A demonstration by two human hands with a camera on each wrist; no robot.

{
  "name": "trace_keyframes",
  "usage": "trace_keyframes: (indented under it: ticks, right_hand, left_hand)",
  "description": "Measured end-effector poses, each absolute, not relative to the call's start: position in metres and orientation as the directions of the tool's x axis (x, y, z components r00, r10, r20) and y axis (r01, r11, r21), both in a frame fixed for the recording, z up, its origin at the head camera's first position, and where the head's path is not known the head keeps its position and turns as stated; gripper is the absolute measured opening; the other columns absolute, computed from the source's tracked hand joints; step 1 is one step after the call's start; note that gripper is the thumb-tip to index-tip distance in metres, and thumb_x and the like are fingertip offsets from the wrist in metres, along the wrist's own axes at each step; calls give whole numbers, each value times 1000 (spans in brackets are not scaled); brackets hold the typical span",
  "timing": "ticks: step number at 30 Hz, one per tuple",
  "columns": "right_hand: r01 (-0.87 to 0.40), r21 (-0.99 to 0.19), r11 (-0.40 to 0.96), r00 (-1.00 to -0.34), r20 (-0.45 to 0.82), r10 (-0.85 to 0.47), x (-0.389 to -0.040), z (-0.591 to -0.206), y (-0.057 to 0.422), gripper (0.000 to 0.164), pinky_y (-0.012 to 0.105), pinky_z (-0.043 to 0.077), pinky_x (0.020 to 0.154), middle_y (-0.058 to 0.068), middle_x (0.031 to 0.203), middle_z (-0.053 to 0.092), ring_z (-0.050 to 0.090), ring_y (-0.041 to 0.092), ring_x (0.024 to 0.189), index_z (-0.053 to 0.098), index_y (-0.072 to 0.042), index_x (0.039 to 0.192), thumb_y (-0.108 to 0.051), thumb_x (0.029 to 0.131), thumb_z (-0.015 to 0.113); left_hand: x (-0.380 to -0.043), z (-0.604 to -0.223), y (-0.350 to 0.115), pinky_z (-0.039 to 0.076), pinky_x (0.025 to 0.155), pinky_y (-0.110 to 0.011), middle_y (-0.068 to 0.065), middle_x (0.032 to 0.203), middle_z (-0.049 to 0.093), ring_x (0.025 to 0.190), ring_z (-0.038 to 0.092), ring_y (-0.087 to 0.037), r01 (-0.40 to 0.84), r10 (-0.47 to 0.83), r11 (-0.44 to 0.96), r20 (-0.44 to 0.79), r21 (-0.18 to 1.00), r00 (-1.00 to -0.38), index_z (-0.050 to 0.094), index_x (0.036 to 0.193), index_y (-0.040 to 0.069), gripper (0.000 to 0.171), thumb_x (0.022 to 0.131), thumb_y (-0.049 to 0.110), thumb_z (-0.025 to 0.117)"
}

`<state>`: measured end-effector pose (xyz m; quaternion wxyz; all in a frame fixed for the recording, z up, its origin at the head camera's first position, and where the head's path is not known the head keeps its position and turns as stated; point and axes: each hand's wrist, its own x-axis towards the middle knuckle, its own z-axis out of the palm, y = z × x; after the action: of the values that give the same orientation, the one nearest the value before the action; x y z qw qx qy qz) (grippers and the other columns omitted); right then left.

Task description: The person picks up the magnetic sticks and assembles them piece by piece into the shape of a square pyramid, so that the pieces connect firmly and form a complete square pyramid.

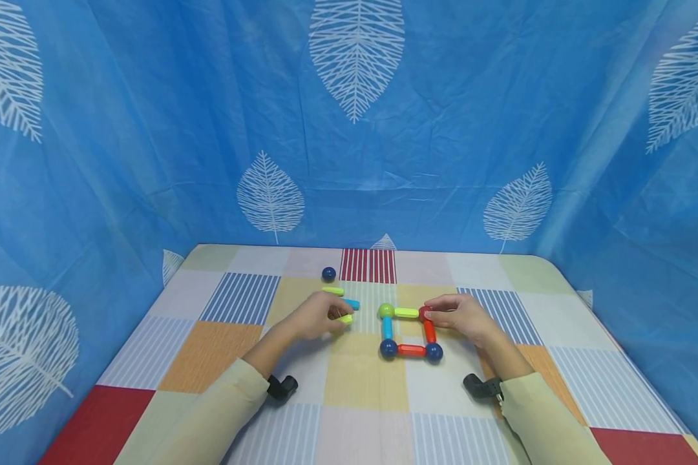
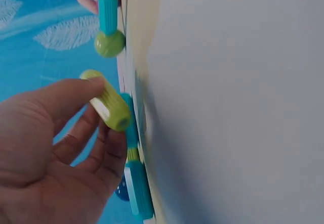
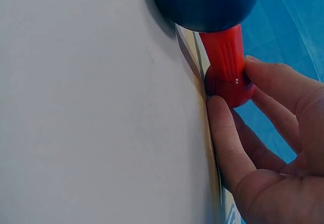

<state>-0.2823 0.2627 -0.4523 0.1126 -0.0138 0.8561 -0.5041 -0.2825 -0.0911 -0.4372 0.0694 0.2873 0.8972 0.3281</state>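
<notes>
My left hand [image 1: 313, 316] pinches a yellow-green rod [image 2: 109, 105] between thumb and fingers, just over the table. On the right, my right hand [image 1: 464, 314] grips a red ball [image 3: 232, 91], the far right corner of a four-sided frame lying on the table. A green ball [image 1: 386, 310] and two dark blue balls, one at near left [image 1: 388, 349] and one at near right [image 1: 433, 352], form the other corners. Between them run a yellow-green rod [image 1: 406, 313], a light blue rod [image 1: 387, 328], a red front rod [image 1: 412, 350] and a red side rod [image 1: 430, 332].
Beyond my left hand lie a loose dark blue ball [image 1: 328, 274], another yellow-green rod [image 1: 333, 290] and a light blue rod [image 1: 351, 303]. The left wrist view also shows a teal rod [image 2: 139, 191] close by that hand. A patchwork cloth [image 1: 366, 387] covers the table; blue curtains [image 1: 442, 129] surround it.
</notes>
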Motion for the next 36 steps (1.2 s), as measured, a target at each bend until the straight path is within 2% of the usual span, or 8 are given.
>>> trace_keyframes:
  ticks: [4, 10, 15, 23, 32, 36]
  right_hand:
    - [91, -866, 492, -974, -180, -136, -281, -451, 263, 37, 25, 57, 80, 11, 119, 74, 63, 24, 108, 75, -7, 120, -22, 87, 82]
    - [92, -866, 492, -975, -179, -133, -281, -451, 262, 37, 25, 57, 80, 11, 120, 74, 62, 24, 109, 75, -8, 121, -21, 87, 82]
    - [90, -860, 502, -975, -180, -134, -281, -451, 262, 37, 26, 56, 81, 10, 121, 73, 60, 25, 110, 75, -9, 120, -22, 87, 83]
    - [90, -847, 524, -975, -182, -126, -282, -451, 262, 37, 27, 55, 82, 11, 124, 72, 59, 27, 113, 76, -11, 119, -24, 86, 84]
    - [80, -857, 509, -975, -173, -139, -283, -452, 263, 37, 27, 56, 83, 12, 123, 73, 59, 27, 113, 76, -9, 120, -23, 86, 83]
    - [73, -857, 510, -976, -167, -141, -283, -453, 264, 37, 27, 56, 82, 11, 122, 73, 60, 26, 113, 76, -9, 120, -24, 86, 83]
  left_hand:
    - [-274, -435, -85, 59, 88, -32, -5, 106, 76, 96, 71, -18, 465, 588, 524, 92, 714, -804, 75, 118, 6, 28, 90, 8, 76]
    - [-265, -435, -72, 59, 87, -28, 0, 103, 73, 97, 67, -12, 411, 585, 425, 101, 807, -804, 75, 114, 11, 24, 91, 8, 75]
    - [-260, -435, -61, 60, 90, -30, 2, 103, 72, 99, 65, -11, 357, 584, 352, 95, 865, -806, 74, 110, 16, 21, 90, 10, 78]
    - [-258, -436, -47, 60, 91, -30, 1, 107, 73, 100, 67, -12, 316, 583, 288, 96, 904, -807, 74, 113, 13, 25, 89, 10, 80]
    - [-256, -438, -34, 60, 90, -27, 5, 106, 73, 101, 69, -9, 286, 589, 250, 89, 925, -803, 75, 107, 20, 24, 87, 11, 82]
    - [-255, -439, -30, 60, 90, -28, 2, 105, 72, 100, 68, -10, 278, 599, 219, 95, 935, -795, 74, 106, 16, 22, 87, 9, 81]
